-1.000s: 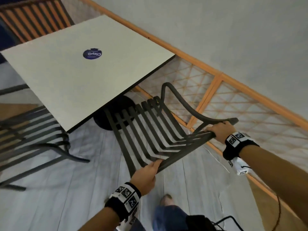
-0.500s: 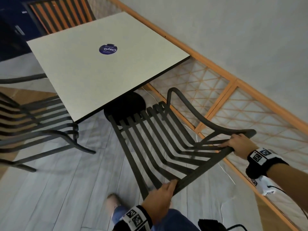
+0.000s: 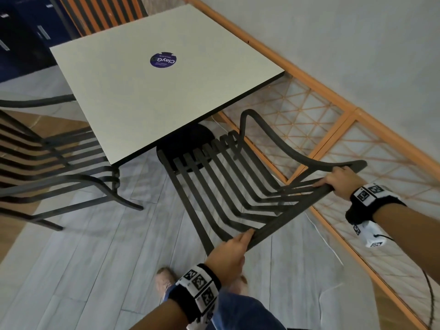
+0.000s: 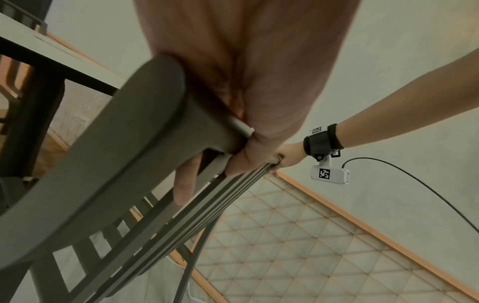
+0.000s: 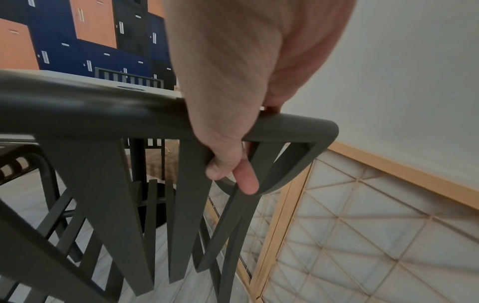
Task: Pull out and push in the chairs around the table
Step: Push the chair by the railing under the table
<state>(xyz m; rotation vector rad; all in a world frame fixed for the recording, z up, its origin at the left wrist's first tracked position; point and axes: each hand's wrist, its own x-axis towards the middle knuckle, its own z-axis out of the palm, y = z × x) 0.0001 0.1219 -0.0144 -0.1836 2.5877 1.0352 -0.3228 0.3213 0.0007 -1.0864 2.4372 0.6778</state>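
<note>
A dark slatted metal chair (image 3: 228, 186) stands in front of me, its seat just clear of the near corner of the square white table (image 3: 142, 91). My left hand (image 3: 228, 253) grips the left end of the chair's top rail (image 4: 145, 127). My right hand (image 3: 338, 184) grips the right end of that rail (image 5: 290, 129), fingers curled under it. In the right wrist view the thumb and a fingertip wrap below the bar.
A second dark slatted chair (image 3: 47, 167) sits at the table's left side. An orange-slatted chair (image 3: 102, 13) stands at the far side. A wood-framed lattice panel (image 3: 357, 144) and wall run close along the right. Grey plank floor (image 3: 95, 258) lies to the left. Blue lockers (image 5: 77, 41) stand behind.
The chair's seat has come out from under the table edge toward me, both hands keeping their grip on the top rail. My view has shifted, with the table now further from me.
</note>
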